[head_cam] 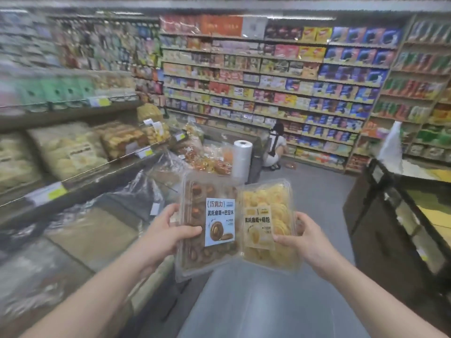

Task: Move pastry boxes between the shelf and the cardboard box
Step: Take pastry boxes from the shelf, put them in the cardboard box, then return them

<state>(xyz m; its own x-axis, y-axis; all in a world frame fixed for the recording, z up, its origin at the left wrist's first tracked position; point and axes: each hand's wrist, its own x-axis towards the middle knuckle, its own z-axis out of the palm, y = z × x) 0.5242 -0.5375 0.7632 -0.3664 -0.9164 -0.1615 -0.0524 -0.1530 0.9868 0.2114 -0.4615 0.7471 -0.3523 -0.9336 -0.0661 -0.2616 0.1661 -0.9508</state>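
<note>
Gripping side by side: left hand (168, 230) chocolate box (207, 223), right hand (302, 232) yellow box (268, 223)

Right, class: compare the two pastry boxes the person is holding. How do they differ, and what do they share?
The brown pastry box holds dark chocolate-coloured cookies; the yellow pastry box holds pale yellow ones. The brown one carries a blue label, the yellow one a yellow label. The left hand grips the brown box, the right hand the yellow. Both are clear plastic clamshells, held side by side.
</note>
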